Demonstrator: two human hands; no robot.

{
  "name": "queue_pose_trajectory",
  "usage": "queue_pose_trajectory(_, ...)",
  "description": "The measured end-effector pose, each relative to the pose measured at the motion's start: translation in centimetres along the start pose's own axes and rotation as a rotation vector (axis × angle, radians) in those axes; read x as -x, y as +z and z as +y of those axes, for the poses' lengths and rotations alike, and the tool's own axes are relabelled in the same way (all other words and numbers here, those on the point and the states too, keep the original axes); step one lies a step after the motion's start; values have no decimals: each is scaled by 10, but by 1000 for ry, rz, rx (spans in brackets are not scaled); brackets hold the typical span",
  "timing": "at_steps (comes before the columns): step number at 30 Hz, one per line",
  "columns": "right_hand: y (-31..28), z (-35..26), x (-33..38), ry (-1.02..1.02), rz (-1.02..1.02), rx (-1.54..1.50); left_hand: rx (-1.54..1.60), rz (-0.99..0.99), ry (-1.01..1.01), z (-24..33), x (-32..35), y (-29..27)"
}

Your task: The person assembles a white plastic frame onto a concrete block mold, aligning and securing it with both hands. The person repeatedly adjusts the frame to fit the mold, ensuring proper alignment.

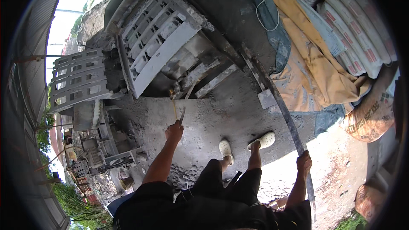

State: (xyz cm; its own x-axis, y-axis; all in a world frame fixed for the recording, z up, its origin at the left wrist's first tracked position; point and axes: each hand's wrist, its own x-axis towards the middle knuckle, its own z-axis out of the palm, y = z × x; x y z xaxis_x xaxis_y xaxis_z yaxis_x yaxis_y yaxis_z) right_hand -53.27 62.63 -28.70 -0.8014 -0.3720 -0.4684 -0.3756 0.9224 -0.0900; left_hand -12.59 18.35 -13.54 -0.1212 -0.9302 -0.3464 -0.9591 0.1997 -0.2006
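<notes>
The person stands on a cement-crusted slab [221,115], feet in white clogs [226,151], facing a grey steel mould [157,38] that leans open. Everything else sits around that mould.

The left hand [174,131] is raised toward the mould's lower edge, fingers closed around a thin stick [174,108] and what looks like a narrow blade beside it; the two are too slim to tell apart for certain. The stick's tip points at the dark gap just below the mould, near some loose grey slats [208,79].

The right hand [303,162] is clamped on a long dark bar [281,106], which runs from beside the person's hip up and away to the right of the mould, ending near the mould's far corner. The bar rests on the slab, just beside a small grey plate [267,99].

To the right of the mould lie a yellow tarp [315,68] and stacked sacks [358,21]; to its left stands a second slotted form [79,79] and a machine [102,149].

To my eye, the step in hand is steadying the bar while the left hand works at the mould's base with the stick. The next move would call for a firm hold on the bar, so it does not slide on the gritty slab, and a careful aim of the stick into that narrow gap.
</notes>
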Motion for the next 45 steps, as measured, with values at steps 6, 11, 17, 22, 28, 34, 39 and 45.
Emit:
queue_pose_trajectory(6, -141, -94, 55, -66, 212, 210, -281, -156, 275, -12, -4, 20)
queue_pose_trajectory(11, -241, -181, 73, -245, 374, 414, -231, -17, 458, -71, 16, 86)
queue_pose_trajectory(17, -362, -312, 61, -543, 517, 701, 392, 136, 366, -121, 105, 99)
queue_pose_trajectory(22, -455, -458, 50, -689, 536, 899, 637, -10, -290, -190, 201, 157)
queue_pose_trajectory(28, -337, -554, 245, -1867, 342, -213, 784, -182, -882, -222, 358, 253)
queue_pose_trajectory(34, -131, -441, 158, -1722, -625, 311, 911, -159, -982, -140, 384, 203)
queue_pose_trajectory(39, -31, -265, -51, -1238, -775, 400, 1048, -111, -802, -55, 348, 189)
queue_pose_trajectory(45, -116, -202, -96, -791, -929, 351, 1108, 97, -594, 11, 359, 181)
